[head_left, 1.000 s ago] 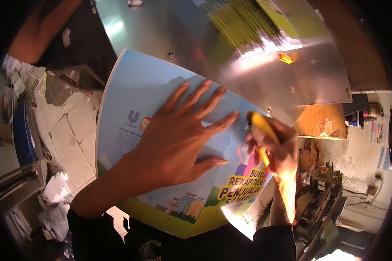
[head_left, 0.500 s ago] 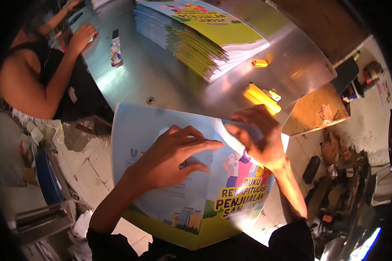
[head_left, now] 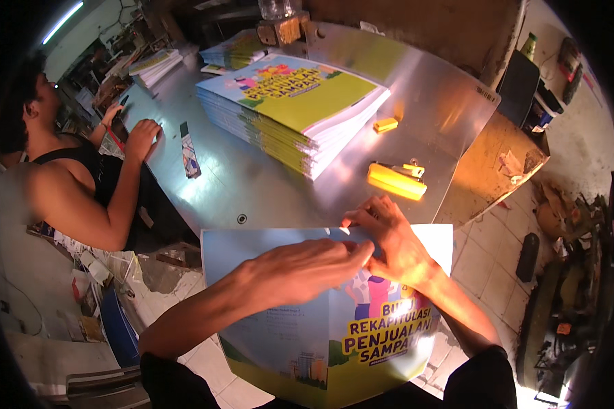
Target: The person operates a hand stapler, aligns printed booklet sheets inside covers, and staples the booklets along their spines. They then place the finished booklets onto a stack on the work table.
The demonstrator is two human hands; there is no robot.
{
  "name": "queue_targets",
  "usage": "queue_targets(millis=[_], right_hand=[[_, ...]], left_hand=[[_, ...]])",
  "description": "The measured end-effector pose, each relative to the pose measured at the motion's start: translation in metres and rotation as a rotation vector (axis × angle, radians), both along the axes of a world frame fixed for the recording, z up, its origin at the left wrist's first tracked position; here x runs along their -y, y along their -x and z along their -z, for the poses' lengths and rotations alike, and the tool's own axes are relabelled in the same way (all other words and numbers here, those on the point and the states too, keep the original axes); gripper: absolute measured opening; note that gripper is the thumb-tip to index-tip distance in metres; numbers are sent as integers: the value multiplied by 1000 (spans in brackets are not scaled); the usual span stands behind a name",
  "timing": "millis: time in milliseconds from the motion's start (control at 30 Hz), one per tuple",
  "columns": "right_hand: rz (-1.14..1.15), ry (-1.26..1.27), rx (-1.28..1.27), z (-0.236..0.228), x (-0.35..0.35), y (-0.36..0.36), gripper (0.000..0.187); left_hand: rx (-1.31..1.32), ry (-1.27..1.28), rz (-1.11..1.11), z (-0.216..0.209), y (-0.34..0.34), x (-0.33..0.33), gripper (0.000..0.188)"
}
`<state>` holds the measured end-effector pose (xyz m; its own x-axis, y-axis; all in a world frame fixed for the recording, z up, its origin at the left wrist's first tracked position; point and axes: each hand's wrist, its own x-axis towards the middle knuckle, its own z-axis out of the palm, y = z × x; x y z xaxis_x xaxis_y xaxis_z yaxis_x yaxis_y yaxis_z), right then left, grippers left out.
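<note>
An opened booklet cover (head_left: 266, 341), light blue and green with cartoon figures and bold lettering, lies spread before me with its outer side up. My left hand (head_left: 307, 269) reaches across it near the spine, fingers drawn together and meeting my right hand. My right hand (head_left: 392, 242) is bent over the cover's far edge, its fingers curled in. Whatever the fingertips may hold is too small or hidden to make out. A yellow stapler (head_left: 397, 180) rests on the metal table (head_left: 266, 184) just beyond my right hand.
A thick stack of matching booklets (head_left: 286, 95) stands mid-table. A small yellow block (head_left: 385, 125) sits to its right, a narrow patterned strip (head_left: 189, 153) to its left. Another person (head_left: 82, 184) sits at the left edge, an arm on the tabletop. More piles (head_left: 155, 65) stand farther back.
My left hand has moved right and its fingers have come together by my right hand. The view has tilted up, showing more of the table and the other person.
</note>
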<state>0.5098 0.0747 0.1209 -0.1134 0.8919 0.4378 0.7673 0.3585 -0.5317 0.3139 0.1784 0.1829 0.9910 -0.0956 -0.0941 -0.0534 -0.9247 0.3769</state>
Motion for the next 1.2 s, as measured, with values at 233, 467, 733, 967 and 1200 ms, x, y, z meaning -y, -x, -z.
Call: queue_targets(millis=[233, 467, 733, 967, 1200], right_hand=[[45, -31, 26, 1, 3, 8, 39], [89, -84, 70, 14, 5, 2, 38], [54, 34, 26, -8, -3, -1, 38], [-308, 315, -352, -60, -23, 5, 34], [-281, -290, -557, -154, 28, 12, 16]], left_hand=[[-212, -94, 90, -18, 2, -4, 62], [-635, -13, -498, -55, 60, 28, 56], [-23, -105, -693, 39, 59, 132, 127], [242, -85, -733, 59, 85, 129, 132], [442, 147, -818, -59, 77, 124, 96]])
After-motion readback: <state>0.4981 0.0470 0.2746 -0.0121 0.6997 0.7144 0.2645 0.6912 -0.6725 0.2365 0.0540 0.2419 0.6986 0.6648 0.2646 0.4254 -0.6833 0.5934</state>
